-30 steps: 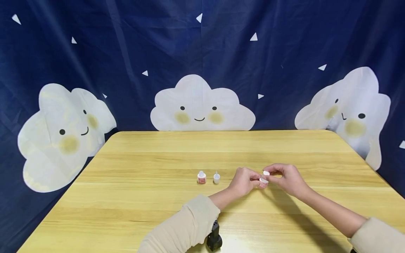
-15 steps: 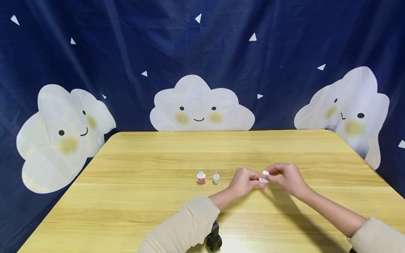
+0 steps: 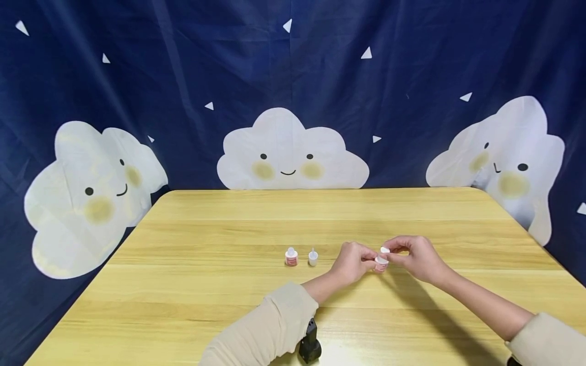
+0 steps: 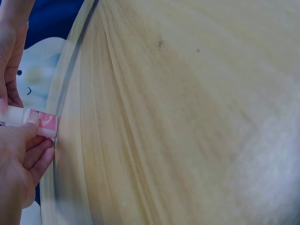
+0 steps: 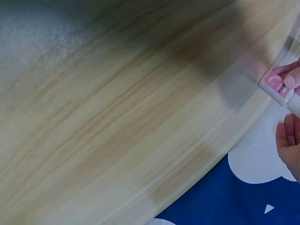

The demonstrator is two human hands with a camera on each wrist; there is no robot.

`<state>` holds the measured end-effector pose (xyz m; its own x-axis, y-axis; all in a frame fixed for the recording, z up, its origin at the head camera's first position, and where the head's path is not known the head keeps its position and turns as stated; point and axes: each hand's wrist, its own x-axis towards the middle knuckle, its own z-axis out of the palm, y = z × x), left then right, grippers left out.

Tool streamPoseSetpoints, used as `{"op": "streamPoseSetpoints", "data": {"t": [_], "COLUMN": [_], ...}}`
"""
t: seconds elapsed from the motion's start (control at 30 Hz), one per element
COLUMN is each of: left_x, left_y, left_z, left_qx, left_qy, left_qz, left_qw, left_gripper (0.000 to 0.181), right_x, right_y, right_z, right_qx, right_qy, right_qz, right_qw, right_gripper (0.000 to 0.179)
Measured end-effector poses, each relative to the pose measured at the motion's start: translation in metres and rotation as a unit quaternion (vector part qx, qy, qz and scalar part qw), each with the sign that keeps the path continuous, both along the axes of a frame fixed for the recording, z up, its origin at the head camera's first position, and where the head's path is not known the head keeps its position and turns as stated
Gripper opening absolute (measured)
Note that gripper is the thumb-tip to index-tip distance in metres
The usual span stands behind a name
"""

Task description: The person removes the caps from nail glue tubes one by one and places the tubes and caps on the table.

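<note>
My left hand (image 3: 351, 263) grips a small white bottle (image 3: 381, 266) with a pink label, its thumb across the label in the left wrist view. Above the bottle's mouth, my right hand (image 3: 417, 257) pinches a small white cap-like piece (image 3: 385, 250). In the left wrist view this piece lies in line with the bottle's top end; whether they touch I cannot tell. Further left stand a second pink-labelled bottle (image 3: 291, 258) with a translucent top and a small white scoop-like cup (image 3: 313, 258) with a thin handle pointing up.
The wooden table (image 3: 206, 284) spreads out on every side of the bottles. A black device (image 3: 310, 343) shows beside the left sleeve at the near side. Behind the table's far edge hangs a dark blue curtain (image 3: 293, 61) with printed clouds.
Almost nothing differs: both hands stay at the bottle with the same hold. The view shifts very slightly.
</note>
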<state>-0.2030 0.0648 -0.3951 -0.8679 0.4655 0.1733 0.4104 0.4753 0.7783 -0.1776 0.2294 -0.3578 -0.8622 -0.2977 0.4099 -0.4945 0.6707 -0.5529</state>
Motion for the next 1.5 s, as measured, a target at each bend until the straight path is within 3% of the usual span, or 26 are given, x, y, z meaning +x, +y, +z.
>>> {"op": "streamPoseSetpoints", "data": {"t": [0.67, 1.07, 1.23, 1.5], "left_x": [-0.001, -0.001, -0.002, -0.002], "left_y": [-0.002, -0.002, -0.002, -0.001], "left_z": [0.000, -0.003, -0.004, -0.003], "left_qx": [-0.017, -0.009, -0.010, -0.006], "left_qy": [0.034, 0.039, 0.042, 0.043], "left_qz": [-0.014, -0.014, -0.015, -0.017], "left_qw": [0.9992, 0.9991, 0.9990, 0.9989], "left_gripper": [0.014, 0.010, 0.011, 0.012], "right_x": [-0.003, -0.001, 0.002, 0.002], "right_y": [0.006, -0.002, -0.004, -0.005], "right_z": [0.008, -0.006, -0.008, -0.006], "right_qx": [0.014, -0.038, -0.049, -0.047], "right_qy": [-0.048, -0.001, -0.007, 0.007], "right_qz": [0.071, 0.000, -0.026, -0.031], "right_qw": [0.9962, 0.9993, 0.9984, 0.9984], "right_gripper": [0.009, 0.008, 0.008, 0.010]}}
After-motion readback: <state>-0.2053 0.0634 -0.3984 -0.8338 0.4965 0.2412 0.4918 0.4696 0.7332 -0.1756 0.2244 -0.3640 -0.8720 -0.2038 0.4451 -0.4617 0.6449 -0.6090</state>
